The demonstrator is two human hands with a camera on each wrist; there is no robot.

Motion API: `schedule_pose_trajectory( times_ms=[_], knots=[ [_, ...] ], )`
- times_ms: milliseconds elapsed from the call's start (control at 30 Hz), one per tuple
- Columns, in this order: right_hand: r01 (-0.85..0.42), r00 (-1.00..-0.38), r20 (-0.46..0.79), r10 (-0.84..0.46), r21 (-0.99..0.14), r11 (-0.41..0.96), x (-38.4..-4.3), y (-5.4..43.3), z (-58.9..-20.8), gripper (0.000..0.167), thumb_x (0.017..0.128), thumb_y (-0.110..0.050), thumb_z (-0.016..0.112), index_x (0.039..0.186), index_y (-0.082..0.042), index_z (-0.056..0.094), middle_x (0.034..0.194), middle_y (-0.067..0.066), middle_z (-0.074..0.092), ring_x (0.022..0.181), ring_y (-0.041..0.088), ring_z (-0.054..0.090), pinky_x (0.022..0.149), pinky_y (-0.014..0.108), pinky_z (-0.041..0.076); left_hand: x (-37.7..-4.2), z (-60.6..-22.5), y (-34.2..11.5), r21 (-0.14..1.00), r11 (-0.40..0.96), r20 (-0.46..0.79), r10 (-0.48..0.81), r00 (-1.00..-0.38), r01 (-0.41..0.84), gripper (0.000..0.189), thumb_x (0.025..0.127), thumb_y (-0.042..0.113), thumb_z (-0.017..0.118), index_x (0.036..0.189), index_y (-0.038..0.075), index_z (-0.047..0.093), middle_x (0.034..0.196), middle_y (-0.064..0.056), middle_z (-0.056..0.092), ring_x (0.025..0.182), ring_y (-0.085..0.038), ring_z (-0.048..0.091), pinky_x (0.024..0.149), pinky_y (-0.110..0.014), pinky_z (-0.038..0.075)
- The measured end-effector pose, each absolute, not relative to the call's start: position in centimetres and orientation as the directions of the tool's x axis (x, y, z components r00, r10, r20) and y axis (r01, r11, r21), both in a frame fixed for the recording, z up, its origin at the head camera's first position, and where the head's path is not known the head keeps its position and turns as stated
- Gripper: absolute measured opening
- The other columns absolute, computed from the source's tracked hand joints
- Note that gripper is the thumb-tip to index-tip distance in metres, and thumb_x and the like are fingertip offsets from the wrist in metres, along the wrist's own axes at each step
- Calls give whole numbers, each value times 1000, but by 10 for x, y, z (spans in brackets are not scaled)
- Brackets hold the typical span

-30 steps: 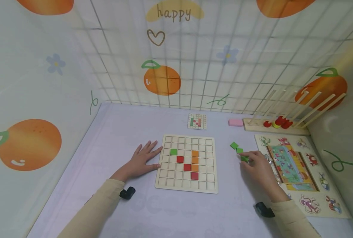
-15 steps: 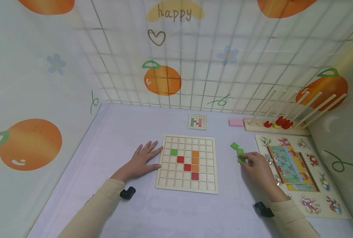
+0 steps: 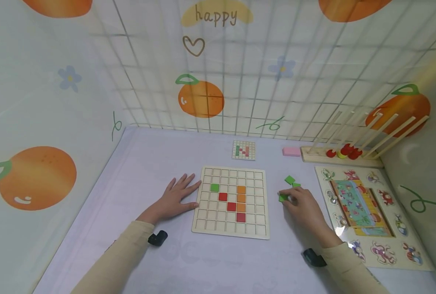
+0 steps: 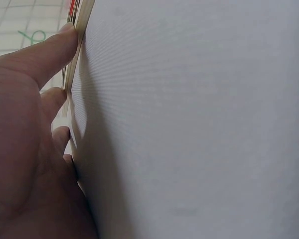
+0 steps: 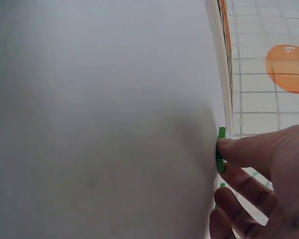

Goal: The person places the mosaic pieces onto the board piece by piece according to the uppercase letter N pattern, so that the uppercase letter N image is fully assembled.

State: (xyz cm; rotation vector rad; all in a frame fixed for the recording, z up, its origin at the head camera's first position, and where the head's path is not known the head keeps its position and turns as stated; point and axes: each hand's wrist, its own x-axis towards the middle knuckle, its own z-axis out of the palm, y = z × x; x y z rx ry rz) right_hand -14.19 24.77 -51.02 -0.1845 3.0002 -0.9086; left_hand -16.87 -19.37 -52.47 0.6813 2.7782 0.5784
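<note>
My left hand (image 3: 172, 200) lies spread on the table, thumb and fingertips at the left edge of a wooden grid board (image 3: 258, 191). The board carries one green tile (image 3: 214, 187), three red tiles on a diagonal and three orange tiles (image 3: 241, 198) in a column. Right of the board, my right hand (image 3: 306, 208) pinches a green square tile (image 5: 221, 149) between thumb and fingertip, low over the table, partly covered by the fingers. Two more green tiles (image 3: 289, 179) lie just beyond that hand, one partly hidden behind it.
Behind the board lies a small pattern card (image 3: 243, 150). A pink block (image 3: 291, 152) and a wooden peg stand (image 3: 341, 157) with red and yellow beads are at the back right. A sea-animal puzzle board (image 3: 383, 249) lies right of my right hand.
My right hand has drawn one green tile left, away from the other two and towards the board. My left hand has stayed in place.
</note>
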Motion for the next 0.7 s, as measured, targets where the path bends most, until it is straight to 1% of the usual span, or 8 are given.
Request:
schedule_pose_trajectory(
  times_ms=[100, 267, 333, 433, 567, 700],
  knots=[
    [-106, -994, 29, -108, -556, 825, -141, 245, -509, 29, 89, -7, 77, 118, -9, 75, 121, 14, 67, 105, 33, 58, 85, 50, 50, -168, -524, -193, 423, 813, -116, 486, -866, 400, 80, 96, 59, 61, 162, 26, 30, 171, -5, 13, 157, -31, 3, 125, -56, -2],
    [-79, -996, 11, -88, -567, 820, -140, 245, -508, 31, 90, -8, 77, 120, -8, 73, 121, 16, 66, 111, 36, 58, 90, 53, 50, -168, -523, -192, 424, 813, -116, 486, -866, 400, 80, 96, 58, 62, 161, 25, 31, 171, -6, 13, 157, -32, 3, 124, -57, -2],
    [-70, -997, 4, -82, -571, 818, -140, 245, -507, 31, 90, -9, 76, 120, -7, 73, 121, 16, 65, 114, 37, 57, 92, 55, 50, -169, -523, -192, 421, 817, -125, 482, -867, 393, 80, 96, 59, 61, 162, 27, 30, 171, -4, 12, 157, -30, 2, 125, -56, -3],
    [-58, -997, -6, -75, -576, 815, -140, 245, -507, 30, 90, -9, 76, 119, -6, 73, 121, 17, 65, 114, 38, 57, 92, 55, 50, -169, -524, -193, 418, 822, -133, 477, -869, 387, 80, 96, 60, 60, 162, 28, 29, 171, -3, 11, 157, -29, 1, 125, -55, -4],
    [-47, -998, -13, -67, -582, 812, -142, 244, -508, 27, 89, -9, 77, 116, -7, 72, 115, 15, 64, 108, 34, 58, 88, 52, 51, -168, -524, -193, 426, 821, -137, 474, -870, 381, 80, 96, 60, 60, 162, 27, 29, 171, -3, 11, 157, -29, 1, 125, -54, -5],
    [-53, -997, -14, -75, -584, 810, -143, 244, -509, 25, 89, -8, 78, 113, -10, 71, 104, 10, 66, 98, 29, 58, 81, 46, 50, -168, -523, -193, 429, 821, -140, 472, -871, 376, 80, 96, 60, 60, 162, 28, 29, 171, -2, 11, 157, -28, 0, 125, -53, -5]
  ],
)
